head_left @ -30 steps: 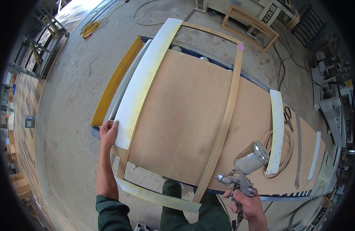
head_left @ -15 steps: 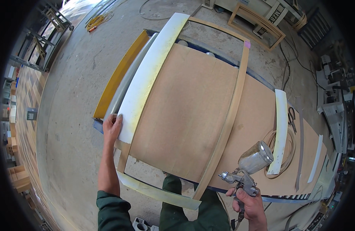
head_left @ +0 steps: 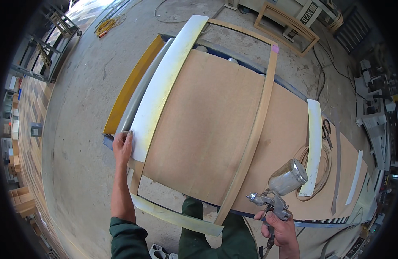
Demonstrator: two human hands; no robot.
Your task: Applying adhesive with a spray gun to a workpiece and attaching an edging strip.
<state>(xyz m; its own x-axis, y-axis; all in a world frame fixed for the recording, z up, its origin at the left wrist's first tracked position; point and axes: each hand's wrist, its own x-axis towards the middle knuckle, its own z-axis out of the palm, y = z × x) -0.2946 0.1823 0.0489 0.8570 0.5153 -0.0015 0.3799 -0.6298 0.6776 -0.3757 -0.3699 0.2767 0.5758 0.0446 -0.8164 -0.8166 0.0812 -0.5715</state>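
My right hand [head_left: 277, 228] is closed round the grip of a spray gun [head_left: 270, 203] with a metal cup on top. Its nozzle points left, toward the wooden frame [head_left: 253, 142]. That frame rests on a brown board [head_left: 203, 125]. A long white strip [head_left: 148, 114], dusted yellow along its inner edge, covers the frame's left side. At the strip's lower outer edge, my left hand [head_left: 122, 146] is closed with thumb and fingers pinching it; the fingertips are partly hidden. A yellowish strip [head_left: 175, 216] covers the near side of the frame.
A roller stand [head_left: 138, 93] with a yellow side rail carries the board. On its right part lie a pale strip [head_left: 313, 146], scissors [head_left: 327, 131] and coiled cord [head_left: 322, 181]. Another wooden frame [head_left: 287, 29] leans at the back. A wheeled rack [head_left: 56, 47] stands far left.
The frame and its strips have shifted slightly left, and my left hand has moved a little left and nearer with them. The spray gun and right hand stay almost in place.
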